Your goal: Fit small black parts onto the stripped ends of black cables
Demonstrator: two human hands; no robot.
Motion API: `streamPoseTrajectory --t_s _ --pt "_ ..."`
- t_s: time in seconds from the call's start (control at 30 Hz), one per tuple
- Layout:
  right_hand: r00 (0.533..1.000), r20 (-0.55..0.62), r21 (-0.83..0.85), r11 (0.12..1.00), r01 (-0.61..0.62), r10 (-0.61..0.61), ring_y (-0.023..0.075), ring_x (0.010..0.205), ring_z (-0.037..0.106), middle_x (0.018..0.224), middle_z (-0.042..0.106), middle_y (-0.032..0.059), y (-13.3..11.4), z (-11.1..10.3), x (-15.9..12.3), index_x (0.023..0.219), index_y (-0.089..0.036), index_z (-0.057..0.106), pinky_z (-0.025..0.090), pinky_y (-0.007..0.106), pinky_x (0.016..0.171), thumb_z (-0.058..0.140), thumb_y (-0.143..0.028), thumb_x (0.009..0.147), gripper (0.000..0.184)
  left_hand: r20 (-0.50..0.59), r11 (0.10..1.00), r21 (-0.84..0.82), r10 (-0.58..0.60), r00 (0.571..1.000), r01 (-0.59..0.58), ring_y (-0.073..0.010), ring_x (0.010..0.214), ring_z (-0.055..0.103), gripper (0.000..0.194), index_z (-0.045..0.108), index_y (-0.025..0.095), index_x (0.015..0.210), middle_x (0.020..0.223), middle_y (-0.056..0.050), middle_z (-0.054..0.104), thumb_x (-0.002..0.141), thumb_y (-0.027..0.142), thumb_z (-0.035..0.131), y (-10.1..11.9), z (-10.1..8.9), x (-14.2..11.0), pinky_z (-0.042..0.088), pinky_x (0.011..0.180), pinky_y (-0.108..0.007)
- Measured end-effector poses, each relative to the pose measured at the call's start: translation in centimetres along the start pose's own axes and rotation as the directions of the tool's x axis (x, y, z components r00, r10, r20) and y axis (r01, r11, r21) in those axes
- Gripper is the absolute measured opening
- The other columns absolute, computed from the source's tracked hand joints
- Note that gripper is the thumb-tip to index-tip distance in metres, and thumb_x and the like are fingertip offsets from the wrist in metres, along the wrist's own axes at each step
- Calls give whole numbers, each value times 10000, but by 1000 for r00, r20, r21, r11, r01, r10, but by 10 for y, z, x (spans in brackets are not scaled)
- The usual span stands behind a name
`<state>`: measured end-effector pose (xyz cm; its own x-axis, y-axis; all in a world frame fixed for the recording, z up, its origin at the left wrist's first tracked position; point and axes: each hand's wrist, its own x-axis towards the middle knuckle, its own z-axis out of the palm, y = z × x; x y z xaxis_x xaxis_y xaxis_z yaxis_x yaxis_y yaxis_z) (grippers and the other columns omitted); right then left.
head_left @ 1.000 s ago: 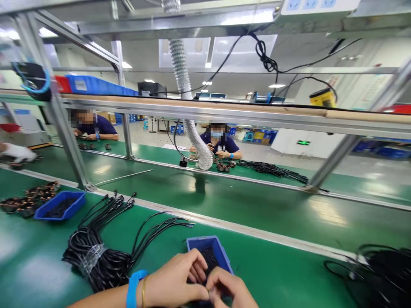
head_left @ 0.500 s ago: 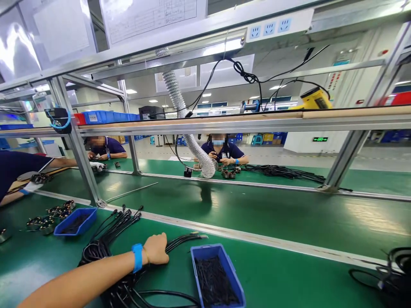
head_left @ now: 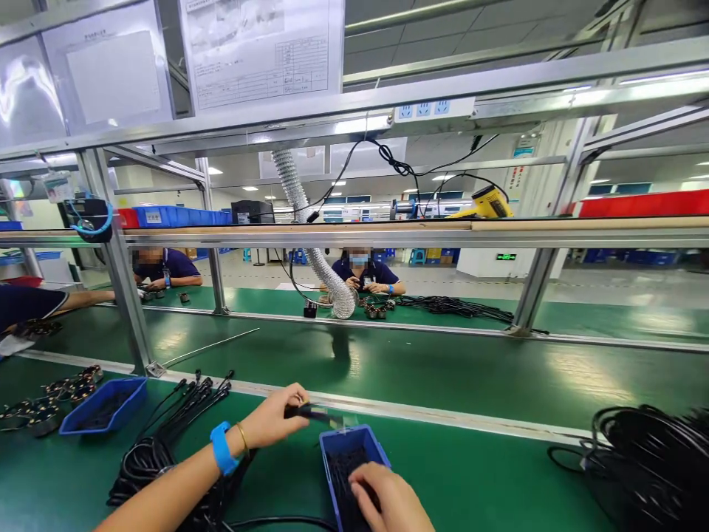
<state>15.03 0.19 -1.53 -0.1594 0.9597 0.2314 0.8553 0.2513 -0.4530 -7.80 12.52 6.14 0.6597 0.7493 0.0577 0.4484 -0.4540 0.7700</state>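
Note:
My left hand (head_left: 274, 417) is closed around a bunch of black cables (head_left: 315, 414), whose pale ends stick out to the right and look blurred. The rest of the black cables (head_left: 147, 465) lie in a coiled heap under and left of my left forearm. My right hand (head_left: 391, 495) is over a blue bin (head_left: 326, 451) of short, thin black pieces (head_left: 346, 462). Its thumb and fingertips come close together at the pieces; whether one is between them is hidden.
A second blue bin (head_left: 136, 395) and several round metal parts with wires (head_left: 41, 414) stand at left. Coiled black cable (head_left: 648, 458) is piled at right. An aluminium post (head_left: 125, 310), a shelf edge (head_left: 354, 238) and a silver duct (head_left: 332, 288) rise ahead. Co-workers sit beyond.
My right hand has come into view at the blue bin. My left hand still grips the cables, now lifted slightly and turned. The view has shifted to the right and up.

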Motion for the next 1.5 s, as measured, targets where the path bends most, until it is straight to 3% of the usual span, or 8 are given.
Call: streamPoseTrajectory --t_s 0.17,0.37,0.47,0.6,0.93,1.27,1.37,1.5 --pt "995 -10 -279 955 -101 102 310 1042 670 1050 764 103 -3 19 22 986 -193 768 499 391 901 630 -47 805 271 149 963 -86 265 953 -255 -137 662 459 75 596 213 828 734 14 566 824 282 627 36 55 -12 330 650 -263" --pt "993 29 -325 940 -101 117 251 934 716 961 781 98 -4 31 31 1048 -186 759 513 322 830 576 -45 887 282 252 660 -716 -57 966 226 -57 402 173 581 516 206 906 604 98 370 789 776 512 23 98 -10 177 405 -228" --pt "993 33 -335 938 -94 111 253 903 717 930 770 101 -6 26 27 974 -172 765 514 304 777 601 -55 877 224 66 762 -639 -75 995 100 -67 505 343 425 543 188 880 708 59 476 698 495 774 17 94 -9 271 476 -219" --pt "991 -24 -333 933 -135 135 248 917 696 953 730 73 -7 20 21 985 -195 722 526 299 745 626 -55 856 213 -221 915 -402 -69 973 -27 -138 693 497 232 590 187 877 747 23 548 693 218 730 14 87 -11 379 642 -256" --pt "983 -182 -138 990 -33 8 235 952 649 1032 682 65 -26 10 15 999 -209 661 525 346 824 581 -102 905 163 103 362 -913 -234 967 185 -240 897 642 352 612 171 804 825 -57 661 736 487 749 19 58 -11 468 843 -365" --pt "979 -65 451 881 -142 191 175 674 673 750 728 -14 -72 31 47 854 -199 676 487 240 641 757 -15 677 267 176 244 -941 -243 954 235 -154 727 583 233 647 145 811 945 -86 675 802 376 620 14 39 -10 413 625 -255" --pt "972 -80 503 851 -151 219 158 655 680 759 728 0 -68 33 46 841 -189 676 512 223 622 705 -76 761 141 -37 323 -943 -322 946 73 -152 661 556 309 555 181 725 705 -14 591 821 466 624 15 29 -9 434 671 -281" --pt "930 -233 633 771 -75 283 185 748 696 878 717 57 -59 36 33 962 -177 695 555 250 660 670 -264 849 144 -99 745 -667 -121 988 24 -112 580 437 332 574 184 777 615 60 472 768 478 727 21 24 -15 370 610 -255"
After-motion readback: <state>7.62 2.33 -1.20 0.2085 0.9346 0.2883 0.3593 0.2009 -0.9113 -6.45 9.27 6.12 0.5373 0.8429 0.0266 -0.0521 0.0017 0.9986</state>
